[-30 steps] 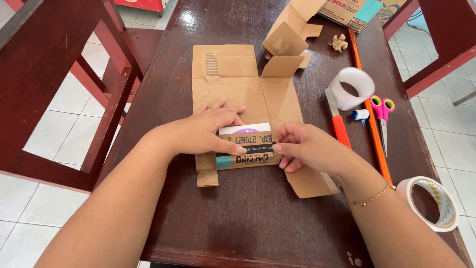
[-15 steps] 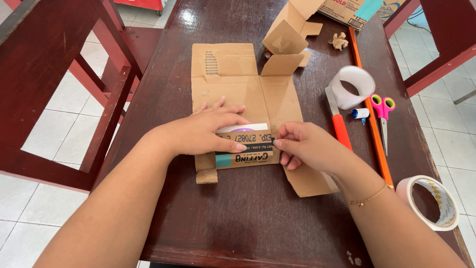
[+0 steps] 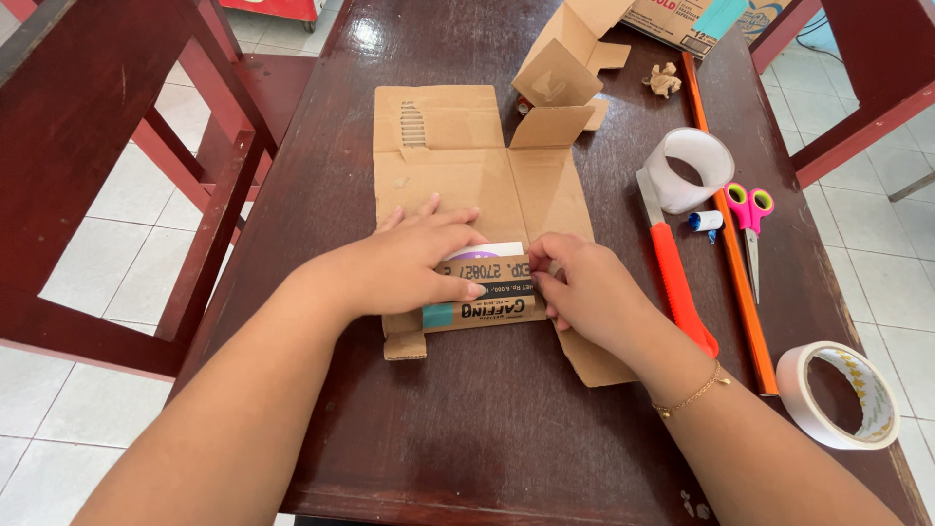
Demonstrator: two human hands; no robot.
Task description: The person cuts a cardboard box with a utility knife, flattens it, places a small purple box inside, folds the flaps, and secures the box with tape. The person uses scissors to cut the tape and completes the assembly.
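Note:
A flattened brown cardboard sheet (image 3: 458, 166) lies on the dark wooden table (image 3: 467, 438). A smaller printed cardboard strip (image 3: 487, 310) with a teal end lies across its near part, over a white and purple piece (image 3: 482, 252). My left hand (image 3: 419, 263) presses flat on the strip's left part, fingers spread. My right hand (image 3: 584, 292) pinches the strip's right end with its fingertips.
An orange utility knife (image 3: 672, 263), a long orange ruler (image 3: 730, 244), pink-handled scissors (image 3: 750, 219), a clear tape roll (image 3: 691, 168) and a white tape roll (image 3: 842, 394) lie at the right. A folded cardboard piece (image 3: 560, 68) and a box (image 3: 682, 19) sit at the back. Red chair frames (image 3: 146, 117) flank the table.
The fold of the printed strip has come further over the white and purple piece, which shows less now. Both hands stay in place.

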